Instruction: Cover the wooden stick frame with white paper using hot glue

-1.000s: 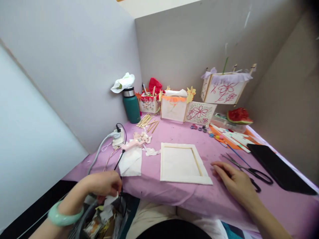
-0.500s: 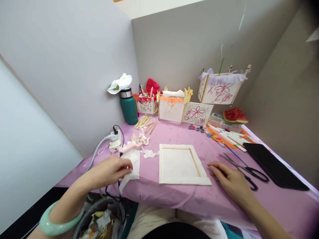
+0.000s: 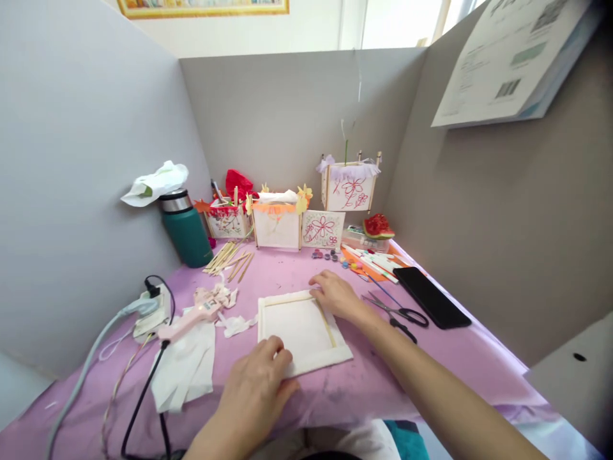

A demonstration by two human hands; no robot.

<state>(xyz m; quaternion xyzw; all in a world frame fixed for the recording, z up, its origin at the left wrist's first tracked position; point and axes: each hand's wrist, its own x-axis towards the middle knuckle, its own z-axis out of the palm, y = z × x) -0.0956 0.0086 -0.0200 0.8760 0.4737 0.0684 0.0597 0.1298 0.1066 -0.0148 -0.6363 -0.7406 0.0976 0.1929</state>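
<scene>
touching white frame (image 3: 295, 324) aslant, long axis unclear, left hand (image 3: 258, 378), right hand (image 3: 334, 294), grips unclear

left hand (image 3: 255, 388) curled, right hand (image 3: 336, 296) (farther) extended

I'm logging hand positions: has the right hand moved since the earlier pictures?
Yes, the right hand has moved left and farther back, judged against the scissors, to the far right corner of the white frame.

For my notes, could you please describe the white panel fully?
The white panel lies on the purple cloth, slightly turned. Papery or clothlike white borders frame its plain middle; tan woodlike sticks line its far and right inner edges. The left hand touches its near left corner, the right hand its far right.
</scene>
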